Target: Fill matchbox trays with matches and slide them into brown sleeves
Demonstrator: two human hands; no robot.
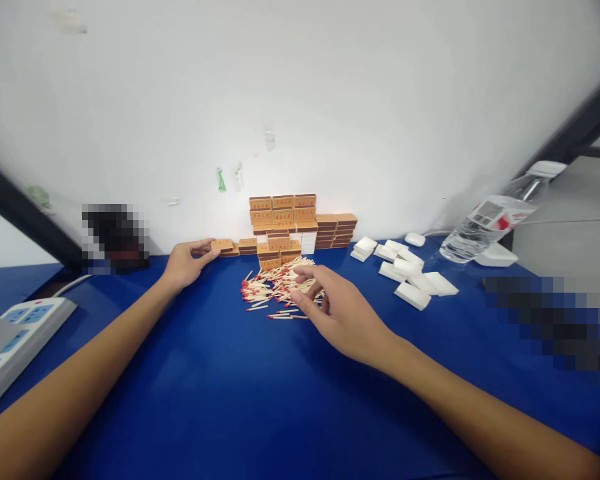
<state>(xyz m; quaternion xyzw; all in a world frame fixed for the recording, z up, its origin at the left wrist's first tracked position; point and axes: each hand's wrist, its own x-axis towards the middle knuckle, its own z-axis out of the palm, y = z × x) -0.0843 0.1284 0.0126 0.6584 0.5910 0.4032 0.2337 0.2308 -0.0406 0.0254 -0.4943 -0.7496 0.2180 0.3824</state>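
My left hand (186, 265) has its thumb and fingers closed on an orange matchbox (223, 245), at the left end of a low row of boxes by the wall. Another matchbox (248, 246) lies just right of it. Over a loose pile of red-tipped matches (267, 291) hovers my right hand (337, 312), its fingers curved and apart with nothing seen between them. Part of the pile is hidden behind that hand. A stack of matchboxes (283, 217) rises behind the matches, and a lower stack (336, 231) of them adjoins it on the right.
Several white matchbox trays (411, 267) lie scattered to the right. A clear plastic bottle (490, 223) leans farther right, near a white cable. On the left is a power strip (35, 333). The blue tabletop (205, 393) meets a white wall (300, 93) at the back.
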